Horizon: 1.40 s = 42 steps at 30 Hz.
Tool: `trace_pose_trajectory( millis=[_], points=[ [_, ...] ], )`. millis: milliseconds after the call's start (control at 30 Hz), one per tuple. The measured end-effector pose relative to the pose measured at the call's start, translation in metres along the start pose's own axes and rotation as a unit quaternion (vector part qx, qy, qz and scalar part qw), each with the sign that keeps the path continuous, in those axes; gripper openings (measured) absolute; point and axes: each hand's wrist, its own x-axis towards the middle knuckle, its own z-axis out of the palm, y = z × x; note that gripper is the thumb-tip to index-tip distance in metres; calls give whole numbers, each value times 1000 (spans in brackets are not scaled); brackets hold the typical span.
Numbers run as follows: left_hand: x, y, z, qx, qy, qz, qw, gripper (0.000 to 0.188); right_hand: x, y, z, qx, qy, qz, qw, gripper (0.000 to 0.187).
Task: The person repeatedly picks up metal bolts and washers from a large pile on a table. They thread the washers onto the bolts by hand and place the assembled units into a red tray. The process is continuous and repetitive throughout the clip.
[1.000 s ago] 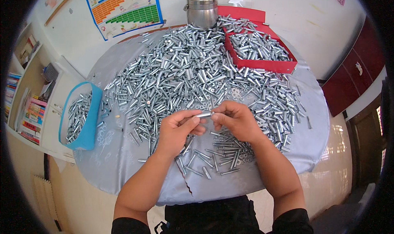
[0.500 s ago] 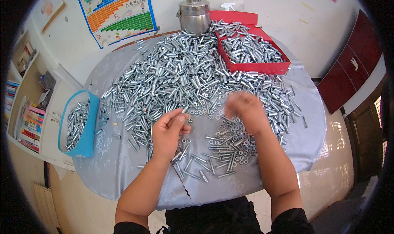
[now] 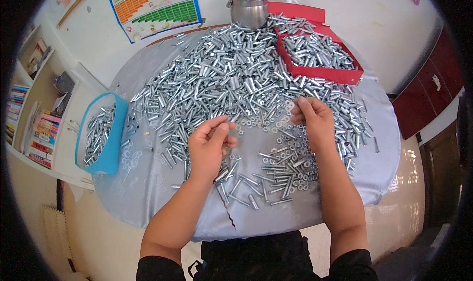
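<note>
My left hand [image 3: 208, 145] hovers over the front of a heap of silvery metal sleeves and bolts [image 3: 217, 69]. Its fingers are curled and the thumb is bent in toward them; whatever they hold is too small to make out. To the right, my right hand [image 3: 319, 126] is closed in a pinch, thumb against fingertips, above the heap's right edge. What is in that pinch is hidden. Between and below the hands lie loose nuts and washers [image 3: 299, 170], and several long bolts [image 3: 277, 178] are spread nearer me. A few more nuts [image 3: 241, 132] rest beside my left fingertips.
A red box [image 3: 325, 74] of metal sleeves stands at the back right, beside a lidded steel pot [image 3: 250, 10]. At the left edge is a blue fabric basket [image 3: 116, 143] of metal parts. A grey-silver cloth [image 3: 133, 197] covers the round table; a bookshelf [image 3: 39, 133] stands further left.
My right hand has come down and slightly right from a blurred motion, and now pinches in clear view. The left hand keeps its curled pose. The whole view has shifted slightly.
</note>
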Motion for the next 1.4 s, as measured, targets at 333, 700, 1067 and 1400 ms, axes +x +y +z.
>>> trace_pose_trajectory(
  millis=[333, 700, 1067, 1400],
  points=[
    [1, -1, -4, -5, 10, 15, 1000, 20, -6, 1, 0, -304, -62, -89, 946, 17],
    [0, -2, -3, -18, 12, 10, 1000, 18, -14, 3, 4, -540, -153, -153, 814, 19],
    [-1, -1, 0, -2, 7, 17, 1000, 18, -22, 4, 15, -564, -149, -172, 794, 16],
    [-1, -2, -1, -9, 16, 6, 1000, 17, -20, 11, 15, -478, -119, -277, 825, 9]
  ],
)
